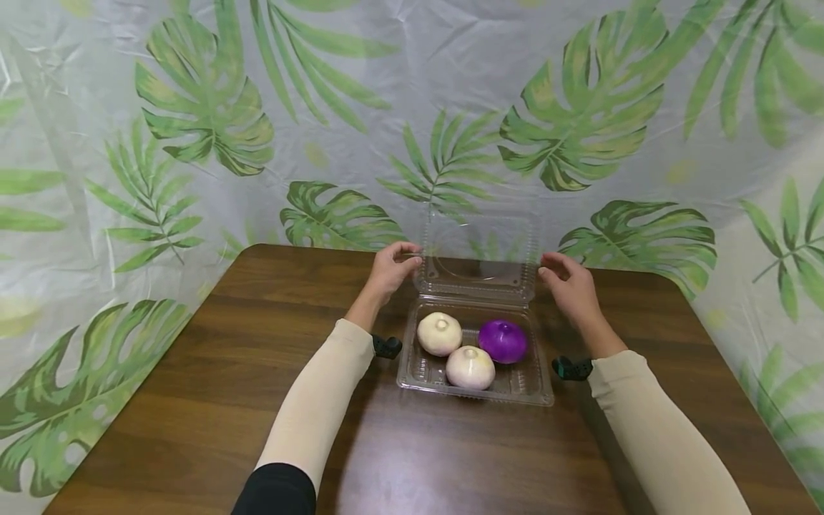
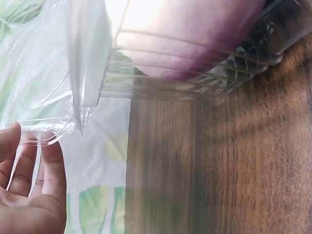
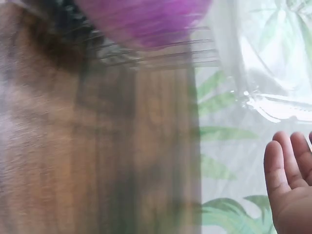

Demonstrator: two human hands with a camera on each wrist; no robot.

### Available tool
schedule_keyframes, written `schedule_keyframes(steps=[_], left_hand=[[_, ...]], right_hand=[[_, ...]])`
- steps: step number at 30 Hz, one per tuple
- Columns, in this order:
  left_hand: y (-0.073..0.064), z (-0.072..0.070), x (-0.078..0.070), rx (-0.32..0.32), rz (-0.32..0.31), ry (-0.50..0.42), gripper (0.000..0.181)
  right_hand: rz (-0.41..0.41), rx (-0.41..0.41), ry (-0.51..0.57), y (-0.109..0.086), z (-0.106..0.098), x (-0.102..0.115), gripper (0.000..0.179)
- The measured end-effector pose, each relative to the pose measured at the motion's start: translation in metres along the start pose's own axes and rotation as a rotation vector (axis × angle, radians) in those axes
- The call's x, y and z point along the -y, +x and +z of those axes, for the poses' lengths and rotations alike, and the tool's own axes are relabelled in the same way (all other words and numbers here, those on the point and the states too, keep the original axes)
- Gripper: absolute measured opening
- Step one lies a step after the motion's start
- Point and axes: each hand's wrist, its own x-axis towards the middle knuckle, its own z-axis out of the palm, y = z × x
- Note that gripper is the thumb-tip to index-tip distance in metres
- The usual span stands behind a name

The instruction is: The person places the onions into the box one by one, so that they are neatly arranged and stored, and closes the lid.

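Observation:
A clear plastic clamshell container stands on the table with its lid raised upright at the back. Inside lie two white onions and a purple onion. At the lid's left edge, my left hand pinches the thin plastic between thumb and fingers; the left wrist view shows the fingertips on the rim. Beside the lid's right edge is my right hand. Its fingers are loosely extended, a small gap from the plastic in the right wrist view.
The brown wooden table has its far edge just behind the lid. A pale curtain with green leaf prints hangs behind and around it. Dark wrist cameras flank the container on both sides.

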Motion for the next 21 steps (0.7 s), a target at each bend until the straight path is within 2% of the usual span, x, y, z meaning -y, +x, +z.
schedule_keyframes(steps=[3,12,21], left_hand=[[0.0,0.0,0.0,0.0,0.001,-0.005,0.027],[0.001,-0.001,0.001,0.002,0.002,-0.011,0.028],[0.001,-0.001,0.001,-0.008,0.015,0.022,0.032]], right_hand=[[0.006,0.017,0.034,0.006,-0.001,0.006,0.048],[0.026,-0.005,0.139,0.019,-0.003,0.017,0.043],[0.028,-0.011,0.155,0.019,-0.004,0.014,0.043]])
